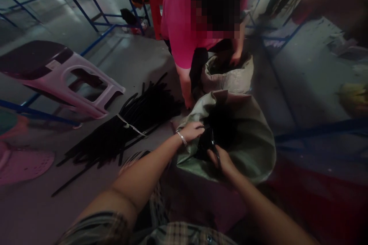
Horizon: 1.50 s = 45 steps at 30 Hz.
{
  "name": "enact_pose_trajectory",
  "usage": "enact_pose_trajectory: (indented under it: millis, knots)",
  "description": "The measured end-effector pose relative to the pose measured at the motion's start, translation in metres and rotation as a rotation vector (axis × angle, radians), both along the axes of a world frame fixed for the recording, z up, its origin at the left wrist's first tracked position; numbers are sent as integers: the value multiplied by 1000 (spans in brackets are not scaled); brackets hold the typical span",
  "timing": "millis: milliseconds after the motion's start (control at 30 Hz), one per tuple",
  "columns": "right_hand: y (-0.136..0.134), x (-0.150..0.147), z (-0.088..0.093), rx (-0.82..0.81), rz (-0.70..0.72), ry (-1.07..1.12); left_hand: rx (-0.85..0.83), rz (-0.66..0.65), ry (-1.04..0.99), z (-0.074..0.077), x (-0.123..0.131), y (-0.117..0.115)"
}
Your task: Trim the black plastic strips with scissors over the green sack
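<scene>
Bare concrete floor ran beneath blue metal shelving frames point(97, 26), with a pink plastic stool point(48, 78) lying on its side to the left and a red plastic stool point(155, 11) farther back. A bundle of black strips point(126, 132), bound with a white strap point(130, 125), lay on the floor just beside a green woven sack point(253, 153). The sack's mouth was folded open around a dark mass of similar-looking strips point(221, 130). The left hand point(191, 131), wearing a silver bangle point(181, 138), lay across the sack's rim, its fingers point(198, 126) together and touching the edge of the dark mass. The right hand point(222, 160) sat lower at the mouth, its fingers point(215, 154) curled around a narrow dark piece point(213, 147), though the dimness hid how firmly. Just ahead, a co-worker in a pink shirt point(181, 26) bent over a grey woven sack point(227, 78), one hand point(235, 59) down at its mouth.
</scene>
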State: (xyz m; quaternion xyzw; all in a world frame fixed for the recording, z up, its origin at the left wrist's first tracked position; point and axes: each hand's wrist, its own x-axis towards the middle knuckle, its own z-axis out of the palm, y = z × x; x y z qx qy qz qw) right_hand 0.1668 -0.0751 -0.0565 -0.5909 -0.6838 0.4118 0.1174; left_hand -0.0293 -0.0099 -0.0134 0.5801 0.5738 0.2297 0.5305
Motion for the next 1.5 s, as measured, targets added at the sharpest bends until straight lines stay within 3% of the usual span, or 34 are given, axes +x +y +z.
enact_pose_trajectory:
  millis: [867,1500]
  knots:
    - [1,1,14,1,62,-117,-187,-31,-133,-4,14,-3]
    - [2,1,23,-42,67,-121,-168,-62,-115,3,15,-3]
